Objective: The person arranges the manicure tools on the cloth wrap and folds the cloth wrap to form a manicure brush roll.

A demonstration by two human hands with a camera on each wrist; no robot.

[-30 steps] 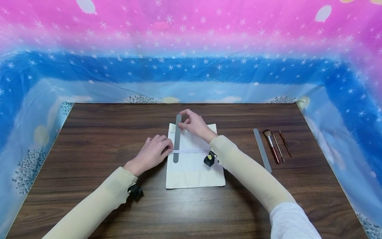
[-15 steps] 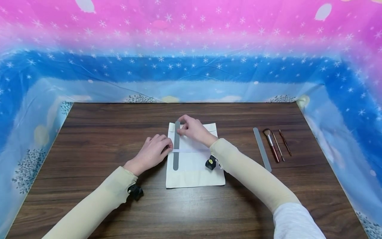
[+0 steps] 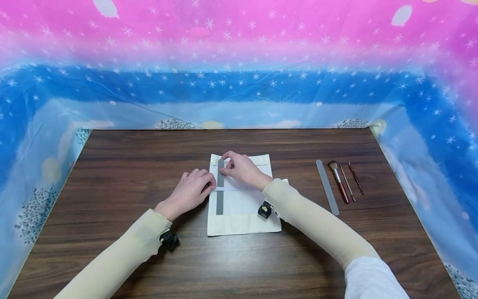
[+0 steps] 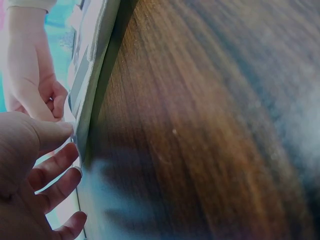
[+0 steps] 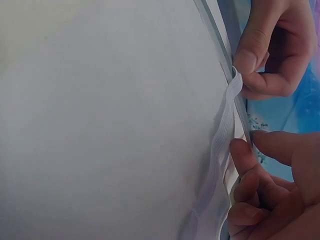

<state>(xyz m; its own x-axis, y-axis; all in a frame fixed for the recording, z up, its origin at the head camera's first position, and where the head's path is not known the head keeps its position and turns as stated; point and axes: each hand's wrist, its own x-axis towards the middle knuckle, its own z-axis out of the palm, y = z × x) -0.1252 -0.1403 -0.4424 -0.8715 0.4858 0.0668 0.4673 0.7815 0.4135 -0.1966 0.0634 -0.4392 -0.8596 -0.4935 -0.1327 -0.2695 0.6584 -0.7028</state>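
Observation:
In the head view, a white cloth pouch point(image 3: 248, 227) lies flat on the table with a pale elastic band point(image 3: 220, 189) across its middle. A grey nail file point(image 3: 220, 203) runs lengthwise under the band, near the pouch's left edge. Its lower end is hidden behind the edge of the pouch's bottom fold. My right hand point(image 3: 244, 169) holds the file near its top between thumb and fingers. At the pouch's left edge, my left hand point(image 3: 192, 190) pinches the band, its thumb point(image 5: 246, 61) against the band in the right wrist view.
On the right of the dark wooden table point(image 3: 123, 174) lie a second grey nail file point(image 3: 327, 187), a brush point(image 3: 339, 182) with a dark red handle and two thin sticks, one slender tool point(image 3: 347, 182) and one brown point(image 3: 356, 178). A patterned curtain point(image 3: 239, 87) hangs behind.
My right hand has drawn the nail file down toward the pouch's bottom fold, and its rounded lower end has gone out of sight there. My left hand stays at the band.

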